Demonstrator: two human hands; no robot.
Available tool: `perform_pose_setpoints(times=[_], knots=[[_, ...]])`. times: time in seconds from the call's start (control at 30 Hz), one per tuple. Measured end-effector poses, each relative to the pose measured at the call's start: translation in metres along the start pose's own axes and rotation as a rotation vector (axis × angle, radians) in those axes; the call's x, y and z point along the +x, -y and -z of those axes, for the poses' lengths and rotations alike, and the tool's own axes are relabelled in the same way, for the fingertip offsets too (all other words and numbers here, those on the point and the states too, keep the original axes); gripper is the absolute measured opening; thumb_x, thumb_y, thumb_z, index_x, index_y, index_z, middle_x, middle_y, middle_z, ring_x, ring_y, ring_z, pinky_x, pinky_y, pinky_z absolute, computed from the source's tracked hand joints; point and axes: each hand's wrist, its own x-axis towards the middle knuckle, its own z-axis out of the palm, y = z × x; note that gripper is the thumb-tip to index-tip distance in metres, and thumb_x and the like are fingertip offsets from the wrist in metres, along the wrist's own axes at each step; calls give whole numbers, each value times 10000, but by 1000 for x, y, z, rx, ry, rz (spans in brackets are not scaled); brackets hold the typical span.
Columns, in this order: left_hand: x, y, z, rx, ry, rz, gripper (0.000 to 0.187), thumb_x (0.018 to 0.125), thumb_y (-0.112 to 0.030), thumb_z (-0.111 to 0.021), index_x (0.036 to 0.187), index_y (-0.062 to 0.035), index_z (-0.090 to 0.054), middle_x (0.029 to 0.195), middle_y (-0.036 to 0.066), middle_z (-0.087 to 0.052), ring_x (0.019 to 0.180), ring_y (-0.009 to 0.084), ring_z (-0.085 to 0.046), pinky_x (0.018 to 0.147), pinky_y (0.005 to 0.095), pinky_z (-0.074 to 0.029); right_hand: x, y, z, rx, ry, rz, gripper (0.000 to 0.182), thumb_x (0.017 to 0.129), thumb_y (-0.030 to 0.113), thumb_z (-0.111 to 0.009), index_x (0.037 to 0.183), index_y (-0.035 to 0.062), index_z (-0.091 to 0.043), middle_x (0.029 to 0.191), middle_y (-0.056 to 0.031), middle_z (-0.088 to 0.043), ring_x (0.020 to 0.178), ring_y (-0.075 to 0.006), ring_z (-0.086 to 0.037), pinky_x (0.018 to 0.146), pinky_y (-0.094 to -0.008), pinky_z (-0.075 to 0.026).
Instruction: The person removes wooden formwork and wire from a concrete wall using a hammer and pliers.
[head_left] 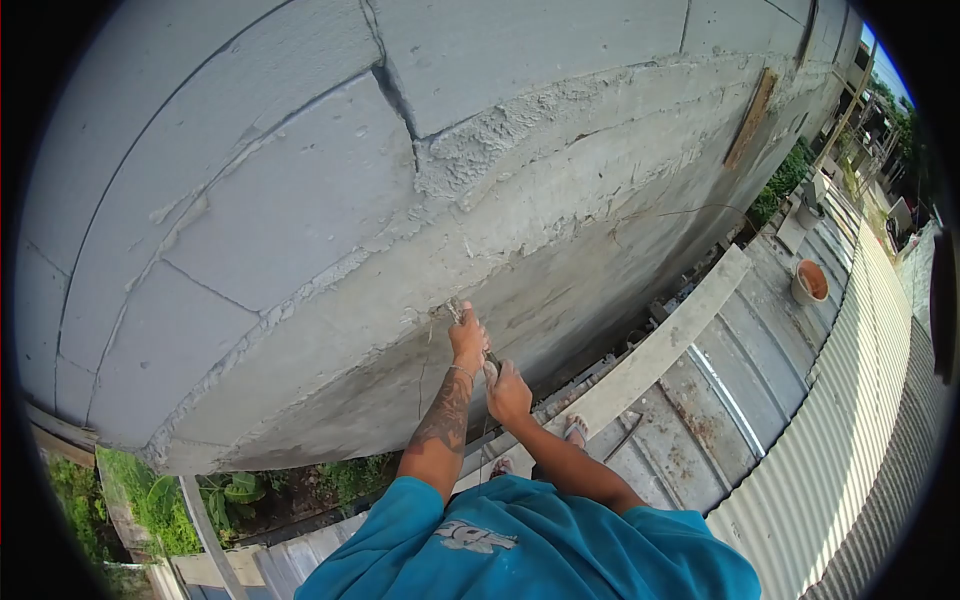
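My left hand (467, 341) is closed near the lower edge of the rough plaster band on the wall (560, 270). A short, grey, mortar-crusted rod-like tool (455, 308) sticks out above its fingers, its tip right at the wall. Just below and to the right, my right hand (510, 393) is closed around the dark lower end of what looks like the same tool. Fingers hide most of it, and I cannot tell its exact kind. Thin wires (421, 385) dangle by the wall left of my hands.
Large grey blocks (290, 180) rise above the plaster band. A wooden plank (650, 350) lies under my feet on metal roofing (690, 410). To the right are an orange-brown bucket (810, 283) and corrugated sheets (850, 410). A wooden strip (751, 118) leans on the wall.
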Motion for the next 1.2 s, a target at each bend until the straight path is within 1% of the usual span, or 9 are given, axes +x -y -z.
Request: perform_pose_setpoints(times=[0.3, 0.33, 0.57, 0.77, 0.8, 0.9, 1.0, 1.1, 1.2], knots=[[18, 14, -7, 83, -105, -174, 467, 897, -394, -562, 564, -107, -403, 466, 3, -426, 356, 132, -435, 345, 276, -341, 53, -61, -38, -199, 159, 214, 324, 916, 377, -459, 897, 53, -443, 722, -212, -599, 681, -430, -588, 598, -515, -455], [18, 15, -11, 84, -119, -163, 466, 900, -384, -562, 561, -103, -410, 472, 8, -442, 367, 136, -451, 354, 279, -354, 62, -67, -38, -139, 161, 243, 293, 903, 331, -480, 864, 43, -444, 676, -244, -579, 669, -467, -561, 588, -549, -418], [50, 42, -17, 57, -167, -245, 407, 920, -310, -527, 646, -10, -566, 615, 106, -615, 529, 189, -596, 510, 307, -476, 129, -106, -41, -231, 252, 448, 304, 870, 372, -517, 908, 77, -452, 708, -201, -593, 676, -430, -575, 594, -524, -438], [56, 30, -13, 510, -275, -124, 336, 889, -251, -526, 822, 47, -666, 730, 119, -669, 688, 186, -643, 648, 318, -501, 170, -121, -72, -58, 228, 622, 353, 892, 414, -444, 886, 62, -468, 695, -224, -575, 669, -454, -554, 571, -520, -420], [56, 27, -10, 608, -264, -110, 357, 872, -301, -549, 842, 32, -674, 768, 139, -675, 714, 210, -652, 662, 330, -501, 172, -123, -77, -19, 241, 631, 394, 910, 438, -400, 877, 52, -470, 711, -232, -568, 687, -462, -543, 582, -533, -406], [47, 23, -10, 723, -232, -178, 377, 850, -340, -568, 813, 19, -677, 787, 165, -670, 715, 245, -653, 656, 339, -501, 167, -130, -85, -26, 245, 620, 406, 899, 455, -425, 902, 51, -461, 756, -220, -580, 707, -450, -552, 592, -530, -405], [32, 9, -10, 780, -312, -30, 405, 826, -390, -597, 790, 11, -639, 733, 172, -650, 663, 275, -641, 616, 353, -496, 146, -122, -72, 106, 325, 532, 344, 909, 379, -464, 903, 35, -470, 763, -231, -575, 711, -461, -538, 584, -521, -399], [-9, 7, -7, 841, -500, -457, 359, 803, -346, -636, 818, 3, -556, 695, 172, -613, 674, 351, -619, 623, 409, -473, 119, -109, -56, 131, 330, 439, 275, 911, 292, -514, 893, 23, -460, 681, -204, -541, 658, -406, -563, 582, -489, -407], [-31, 8, 7, 599, -430, -590, 275, 812, -256, -658, 815, -17, -523, 653, 142, -591, 603, 295, -602, 569, 368, -457, 97, -98, -42, 382, 409, 461, 270, 910, 267, -559, 862, 24, -449, 593, -115, -493, 516, -243, -544, 492, -391, -421]])
